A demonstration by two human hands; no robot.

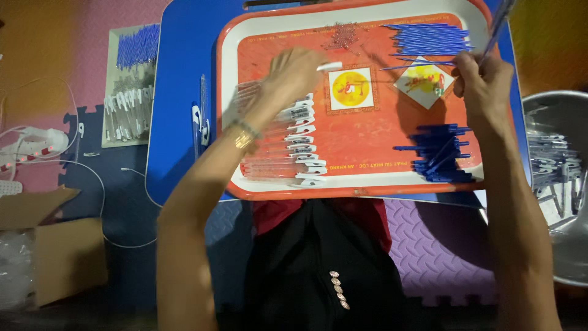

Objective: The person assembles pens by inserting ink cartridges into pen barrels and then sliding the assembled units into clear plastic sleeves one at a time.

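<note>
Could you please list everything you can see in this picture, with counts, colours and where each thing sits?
tray: one, orange with a white rim, on the blue table
blue table: one, under the tray
clear pen barrels with white caps: about ten in a row, left part of the tray
blue refills: a heap, top right of the tray
blue pen parts: a heap, lower right of the tray
small springs: a pile, top middle of the tray
metal bowl: one, silver, far right, holding pens
cardboard box: one, brown, lower left
left hand: over the pen barrels, holding a white-capped piece
right hand: holding a blue pen
</note>
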